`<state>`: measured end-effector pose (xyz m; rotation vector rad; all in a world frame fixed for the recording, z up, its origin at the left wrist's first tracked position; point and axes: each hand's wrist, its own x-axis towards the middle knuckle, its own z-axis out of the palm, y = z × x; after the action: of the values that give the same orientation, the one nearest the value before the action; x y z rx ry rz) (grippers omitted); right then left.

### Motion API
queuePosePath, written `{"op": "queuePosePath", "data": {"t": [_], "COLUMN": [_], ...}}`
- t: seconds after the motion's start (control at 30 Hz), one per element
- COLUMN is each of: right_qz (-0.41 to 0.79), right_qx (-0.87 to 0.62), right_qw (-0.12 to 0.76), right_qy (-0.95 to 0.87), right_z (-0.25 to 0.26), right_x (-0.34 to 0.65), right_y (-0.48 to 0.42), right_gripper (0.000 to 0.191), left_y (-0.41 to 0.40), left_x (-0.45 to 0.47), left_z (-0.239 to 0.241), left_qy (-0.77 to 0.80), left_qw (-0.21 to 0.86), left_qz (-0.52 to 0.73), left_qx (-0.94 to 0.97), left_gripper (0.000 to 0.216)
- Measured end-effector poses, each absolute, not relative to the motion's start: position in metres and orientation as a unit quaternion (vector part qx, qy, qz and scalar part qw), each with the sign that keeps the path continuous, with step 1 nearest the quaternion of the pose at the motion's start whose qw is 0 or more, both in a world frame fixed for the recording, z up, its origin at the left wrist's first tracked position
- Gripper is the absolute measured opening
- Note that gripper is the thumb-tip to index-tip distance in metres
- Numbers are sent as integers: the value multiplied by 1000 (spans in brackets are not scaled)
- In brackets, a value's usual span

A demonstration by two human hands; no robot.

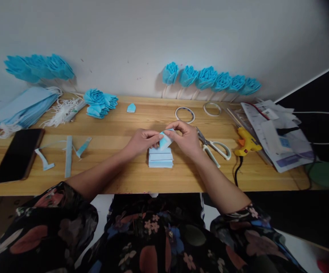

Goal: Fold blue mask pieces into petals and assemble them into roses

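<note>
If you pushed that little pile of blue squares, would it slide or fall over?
The pile of blue squares looks thin, soft and light, so it would probably slide on the smooth wooden table. It is low and flat, so tipping seems unlikely, though the top sheets might shift apart.

A plain white wall (153,34) rises straight behind a long wooden table (110,131) of light, streaky grain, evenly and softly lit, while a black panel (328,89) fills the right-hand corner.
</note>
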<state>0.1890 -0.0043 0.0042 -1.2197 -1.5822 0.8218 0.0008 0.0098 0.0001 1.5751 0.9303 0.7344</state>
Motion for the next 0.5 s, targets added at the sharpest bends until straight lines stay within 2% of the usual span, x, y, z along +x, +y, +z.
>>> {"op": "queuePosePath", "data": {"t": [0.1,0.27,0.5], "right_qz": [289,246,236], "right_qx": [-479,-438,-423], "right_qw": [469,470,474], "right_qy": [-683,-726,-735], "right_z": [7,7,4], "right_x": [190,191,190], "right_y": [-6,-4,-3], "right_gripper": [3,25,26], "left_y": [10,11,11], "left_x": [1,1,1], "left_z": [2,-1,-4], "left_qy": [398,392,380], "left_qw": [577,609,622], "left_qz": [323,347,370], "left_qx": [636,595,576], "left_gripper": [34,36,39]}}
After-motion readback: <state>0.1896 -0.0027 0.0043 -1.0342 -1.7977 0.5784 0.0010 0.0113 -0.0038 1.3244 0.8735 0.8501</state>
